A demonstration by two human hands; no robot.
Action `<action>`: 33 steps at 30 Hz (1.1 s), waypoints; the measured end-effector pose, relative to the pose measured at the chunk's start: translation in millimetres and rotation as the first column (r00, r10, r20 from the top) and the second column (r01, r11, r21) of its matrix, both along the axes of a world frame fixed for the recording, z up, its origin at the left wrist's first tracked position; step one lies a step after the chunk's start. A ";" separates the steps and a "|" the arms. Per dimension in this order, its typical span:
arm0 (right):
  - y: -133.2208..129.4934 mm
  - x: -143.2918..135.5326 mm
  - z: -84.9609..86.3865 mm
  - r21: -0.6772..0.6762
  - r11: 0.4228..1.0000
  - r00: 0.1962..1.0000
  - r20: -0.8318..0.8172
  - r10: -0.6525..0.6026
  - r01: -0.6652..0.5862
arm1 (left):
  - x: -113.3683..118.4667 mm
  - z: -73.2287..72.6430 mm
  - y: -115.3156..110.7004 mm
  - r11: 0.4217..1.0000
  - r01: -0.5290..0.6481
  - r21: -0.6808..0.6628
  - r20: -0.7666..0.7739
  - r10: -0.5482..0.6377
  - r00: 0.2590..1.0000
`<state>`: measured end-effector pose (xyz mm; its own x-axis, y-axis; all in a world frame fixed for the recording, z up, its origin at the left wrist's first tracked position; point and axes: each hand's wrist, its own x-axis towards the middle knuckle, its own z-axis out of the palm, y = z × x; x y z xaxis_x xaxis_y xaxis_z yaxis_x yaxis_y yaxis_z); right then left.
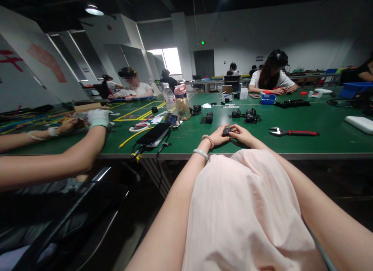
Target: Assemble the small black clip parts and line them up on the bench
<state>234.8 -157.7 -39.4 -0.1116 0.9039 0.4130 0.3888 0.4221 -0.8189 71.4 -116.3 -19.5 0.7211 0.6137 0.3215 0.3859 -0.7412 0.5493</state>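
Between my hands, at the near side of the green table [186, 143], is a small black part [226, 132]; its exact kind is too small to tell. My left hand [218, 136], with a bead bracelet and a pale bangle at the wrist, closes on it from the left. From the other side, the fingers of my right hand [241, 134] pinch the same part. Beyond them lie more black parts with cords or pins: one [209, 117] to the left, others [252, 116] to the right. An adjustable wrench [293, 132] with red and black handles rests to the right.
Left of my hands are a phone [154, 135] with cables, a plastic bottle [169, 97] and an amber bottle [183, 107]. A co-worker's gloved hand [98, 118] works over wires at far left. Across the table, another person sits by a blue bin [268, 98]. A white case [359, 124] lies right.
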 end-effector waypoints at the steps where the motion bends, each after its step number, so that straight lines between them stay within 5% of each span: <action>1: -0.2 -0.1 0.0 0.000 1.000 1.000 0.000 0.000 0.000 | 0.4 -1.1 0.8 1.000 -0.004 0.002 0.004 0.004 1.000; 33: -3.4 1.2 -1.4 0.011 0.999 0.999 -0.011 0.046 -0.046 | 7.8 -3.9 -7.3 0.984 -0.121 0.130 0.003 0.122 0.993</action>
